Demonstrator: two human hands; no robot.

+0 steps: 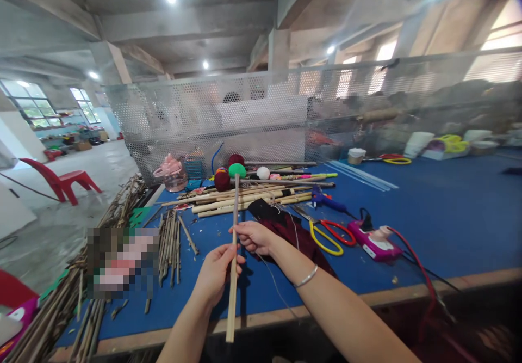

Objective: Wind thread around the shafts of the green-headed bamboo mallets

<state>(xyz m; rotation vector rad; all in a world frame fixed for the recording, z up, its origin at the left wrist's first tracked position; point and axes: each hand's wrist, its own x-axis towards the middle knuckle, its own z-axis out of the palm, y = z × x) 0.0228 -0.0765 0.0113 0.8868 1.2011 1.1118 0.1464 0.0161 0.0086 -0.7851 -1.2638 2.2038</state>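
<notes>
A long, thin wooden stick (232,308) points away from me over the near edge of the table, pale at its near end and greyer toward the far end. My left hand (218,273) is closed around its middle. Just beyond, my right hand (255,237) pinches the same stick between thumb and fingers. A thin grey cord (274,277) trails from beneath my right hand toward the table edge. Dark red cloth (281,231) lies under my right wrist. Whether the stick is one piece or several laid together, I cannot tell.
Scissors (326,235), a blue glue gun (330,201) and a purple power strip (373,241) lie right on the blue table (440,216). Wooden rods (244,202) and yarn balls (222,179) sit behind. Twigs (169,243) lie left; a perforated metal screen (220,118) stands behind.
</notes>
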